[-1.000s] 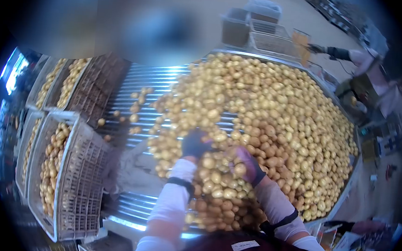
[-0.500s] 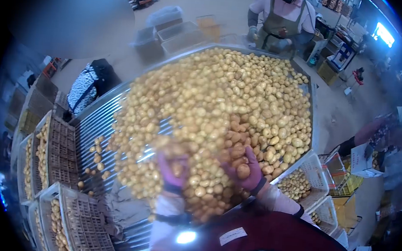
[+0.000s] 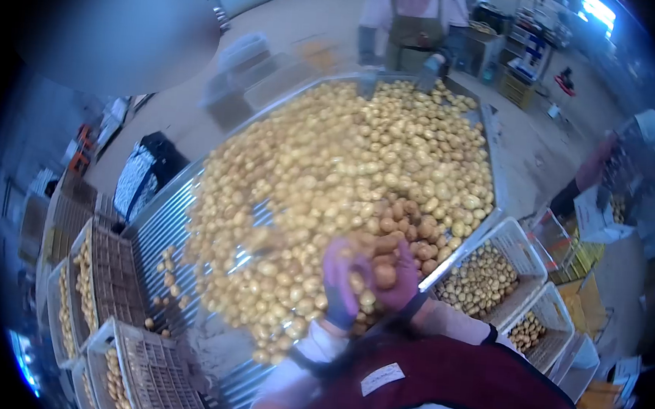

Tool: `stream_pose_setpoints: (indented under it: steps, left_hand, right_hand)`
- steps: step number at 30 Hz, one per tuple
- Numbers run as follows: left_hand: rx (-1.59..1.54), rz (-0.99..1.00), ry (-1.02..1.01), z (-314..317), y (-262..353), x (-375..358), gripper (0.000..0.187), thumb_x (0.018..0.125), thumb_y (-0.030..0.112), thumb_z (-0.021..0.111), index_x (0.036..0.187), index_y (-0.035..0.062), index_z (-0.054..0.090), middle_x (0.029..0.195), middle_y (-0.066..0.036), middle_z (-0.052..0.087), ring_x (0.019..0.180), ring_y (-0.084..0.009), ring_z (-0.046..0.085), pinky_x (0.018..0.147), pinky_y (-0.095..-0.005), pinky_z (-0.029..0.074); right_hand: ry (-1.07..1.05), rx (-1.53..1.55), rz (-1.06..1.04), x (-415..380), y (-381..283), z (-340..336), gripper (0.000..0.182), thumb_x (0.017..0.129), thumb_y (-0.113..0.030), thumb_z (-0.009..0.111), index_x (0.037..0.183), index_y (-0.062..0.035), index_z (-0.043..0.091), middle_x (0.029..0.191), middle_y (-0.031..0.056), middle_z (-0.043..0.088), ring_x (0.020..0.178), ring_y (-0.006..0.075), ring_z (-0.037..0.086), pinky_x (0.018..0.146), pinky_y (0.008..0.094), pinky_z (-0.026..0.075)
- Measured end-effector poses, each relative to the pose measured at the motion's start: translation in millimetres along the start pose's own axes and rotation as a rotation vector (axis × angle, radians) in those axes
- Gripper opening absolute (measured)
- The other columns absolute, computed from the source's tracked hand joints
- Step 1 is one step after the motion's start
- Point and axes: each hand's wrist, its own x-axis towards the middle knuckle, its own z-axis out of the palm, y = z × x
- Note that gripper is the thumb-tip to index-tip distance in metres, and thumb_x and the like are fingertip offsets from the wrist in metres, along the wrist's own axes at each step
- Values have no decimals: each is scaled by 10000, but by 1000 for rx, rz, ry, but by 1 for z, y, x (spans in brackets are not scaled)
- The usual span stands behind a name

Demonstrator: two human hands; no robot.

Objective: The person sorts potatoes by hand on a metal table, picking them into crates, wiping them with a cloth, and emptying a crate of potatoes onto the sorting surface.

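Observation:
A broad heap of pale yellow potatoes (image 3: 297,202) covers a slatted metal table (image 3: 164,212). Both hands wear purple gloves and are close together at the heap's near edge. My left hand (image 3: 339,281) curls around a small potato (image 3: 357,283), partly blurred. Cupped beside it, my right hand (image 3: 405,284) holds a browner potato (image 3: 385,275) against the fingers. Just beyond the hands lies a cluster of darker, reddish-brown potatoes (image 3: 410,222). Some fingertips are hidden among the potatoes.
White crates of potatoes (image 3: 518,248) stand at the table's right edge. More stacked crates (image 3: 117,273) line the left side. Across the table, a person in an apron (image 3: 415,40) has gloved hands at the heap. Another person (image 3: 626,165) is at the right.
My left hand has moved right, from the heap's middle to beside my right hand. The person opposite has reached onto the heap. The view has shifted slightly.

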Motion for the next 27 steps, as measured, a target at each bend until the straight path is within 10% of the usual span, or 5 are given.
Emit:
stream_pose_setpoints:
  steps: [4, 12, 19, 25, 27]
  left_hand:
    - [67, 12, -295, 63, -28, -26, 595, 962, 555, 492, 1235, 38, 602, 1336, -215, 482, 1311, -395, 400, 1116, -500, 298]
    - [-387, 88, -626, 157, 72, -62, 623, 921, 529, 553, 1301, 35, 550, 1395, -239, 426, 1293, -415, 403, 1093, -514, 315]
    - [-918, 497, -1157, 204, 212, -86, 760, 953, 389, 588, 1525, 1, 271, 1554, -255, 241, 1438, -399, 287, 1175, -481, 240]
    - [-571, 590, -1059, 196, 108, -51, 694, 905, 270, 655, 1461, -21, 358, 1489, -258, 351, 1405, -406, 333, 1172, -481, 262]
    - [-439, 308, -1011, 190, 44, -50, 677, 890, 286, 655, 1425, -38, 395, 1476, -256, 371, 1370, -418, 366, 1165, -488, 274]
  right_hand:
    - [-107, 605, 216, -14, -5, -18, 150, 1006, -215, 563, 1073, -82, 575, 984, 36, 638, 812, 150, 639, 725, 295, 538]
    - [420, -100, -354, -116, -94, -88, 303, 1022, -296, 460, 1152, -31, 527, 1013, 71, 587, 859, 170, 575, 780, 313, 499]
    - [388, 904, -704, -287, -124, -212, 423, 1024, -461, 416, 1150, -82, 553, 1007, 61, 624, 860, 186, 638, 806, 414, 569]
    - [1592, -211, -239, -443, -32, -387, 622, 951, -650, 347, 1290, -163, 535, 1212, 49, 580, 1137, 271, 544, 989, 480, 430]
    - [2087, 645, -290, -415, -36, -375, 740, 897, -658, 399, 1462, -182, 444, 1475, 121, 492, 1356, 367, 442, 1079, 586, 352]
